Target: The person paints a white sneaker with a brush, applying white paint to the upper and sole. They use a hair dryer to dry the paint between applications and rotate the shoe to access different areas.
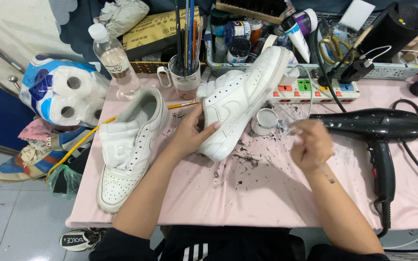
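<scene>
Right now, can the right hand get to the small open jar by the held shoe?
Probably yes. The right hand hovers just right of the small jar, with only bare pink table cover between them. The left hand grips the white shoe on the jar's far side.

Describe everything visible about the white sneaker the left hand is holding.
The white sneaker looks like smooth leather with stitched panels and a thick white sole. It is tipped on its side, toe toward the person, heel toward the power strip, resting on the pink table cover. White stuffing fills its opening. The left hand grips its side near the toe. The right hand is apart from it, holding something small and blurred. A small round tin sits beside the sole.
</scene>
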